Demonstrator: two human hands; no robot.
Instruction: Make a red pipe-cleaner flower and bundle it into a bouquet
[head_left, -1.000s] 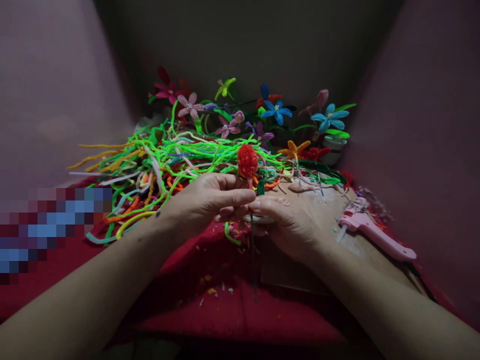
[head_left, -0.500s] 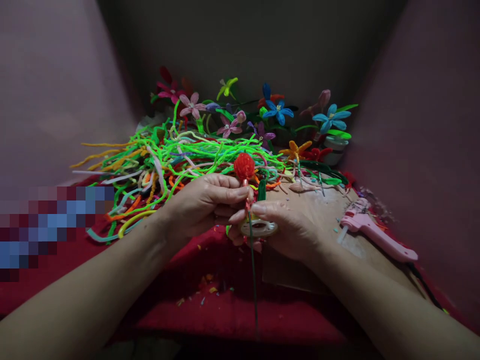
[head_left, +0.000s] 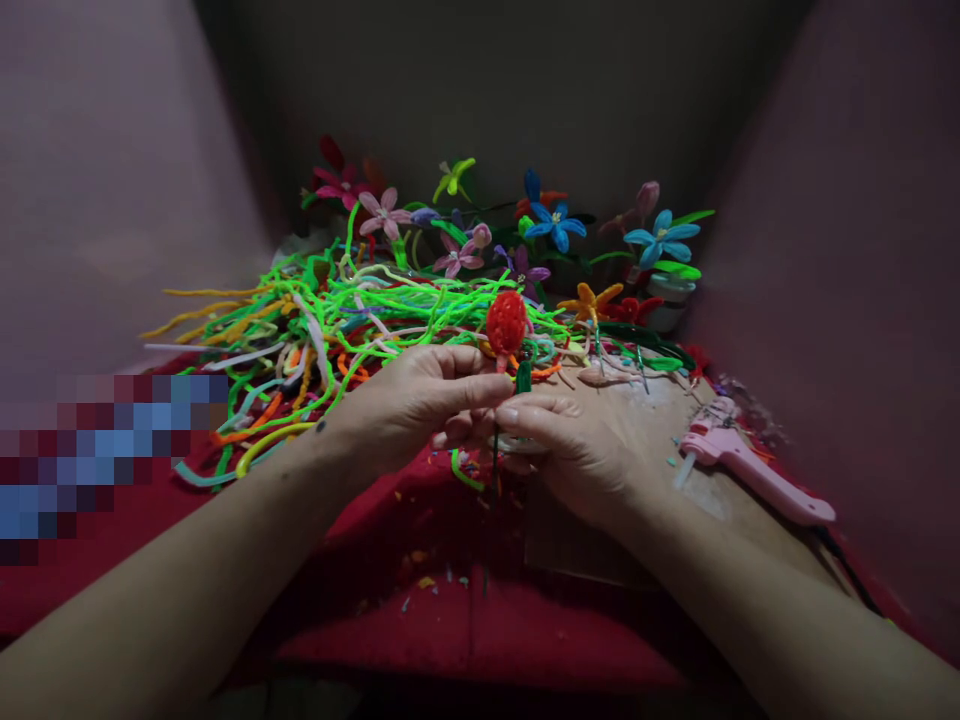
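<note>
A red fuzzy flower bud (head_left: 506, 323), apparently made of pipe cleaner, stands upright above my hands on a thin dark stem (head_left: 494, 455). My left hand (head_left: 427, 400) is closed, pinching the bud's wrapped neck just below the red head. Close against it, my right hand (head_left: 574, 440) is closed around a pale ring-shaped spool (head_left: 516, 442), its fingertips at the stem. Most of the spool is hidden by the fingers. Just behind the right fingers a dark green strip (head_left: 523, 376) sticks up.
Behind my hands lies a heap of colourful pipe cleaners (head_left: 420, 300). Finished flowers, such as a blue one (head_left: 559, 226), stand at the back. A pink glue gun (head_left: 750, 465) rests on a brown board (head_left: 645, 400) at right. Scraps (head_left: 426, 582) dot the red cloth (head_left: 337, 600).
The red bud has moved slightly right and up and has turned, its lower end swinging left. My right fingers have closed over more of the spool.
</note>
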